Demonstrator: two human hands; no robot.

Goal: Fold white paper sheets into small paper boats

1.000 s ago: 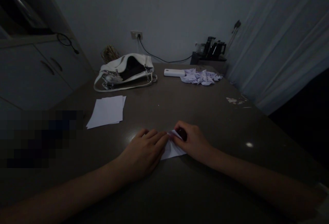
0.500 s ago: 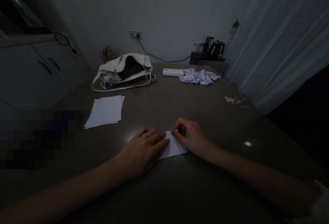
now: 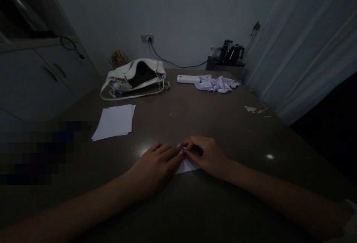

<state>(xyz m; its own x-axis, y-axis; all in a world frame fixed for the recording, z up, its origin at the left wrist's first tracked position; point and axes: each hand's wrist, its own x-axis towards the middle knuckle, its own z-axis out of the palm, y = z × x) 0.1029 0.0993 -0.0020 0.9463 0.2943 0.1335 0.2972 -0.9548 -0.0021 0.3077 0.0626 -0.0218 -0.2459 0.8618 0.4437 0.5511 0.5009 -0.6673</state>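
Right hand (image 3: 208,155) moved in against left hand (image 3: 156,164), pinching white paper (image 3: 186,166) on table (image 3: 178,207); left lies over it, can't tell if gripping. Best: anchor firmly, align edges, then crease.

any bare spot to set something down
Mostly bare table lies between the paper stack and pale patch, beyond left hand and right hand. Crowded: around the paper they touch, and the far end with white bag and folded papers.

on our glossy table (image 3: 156,120) we see a white bag (image 3: 153,65), sheets (image 3: 114,121), a white slab (image 3: 187,79), folded papers (image 3: 217,83), what may be scraps (image 3: 251,109), and a creased paper (image 3: 186,167) nearest us.
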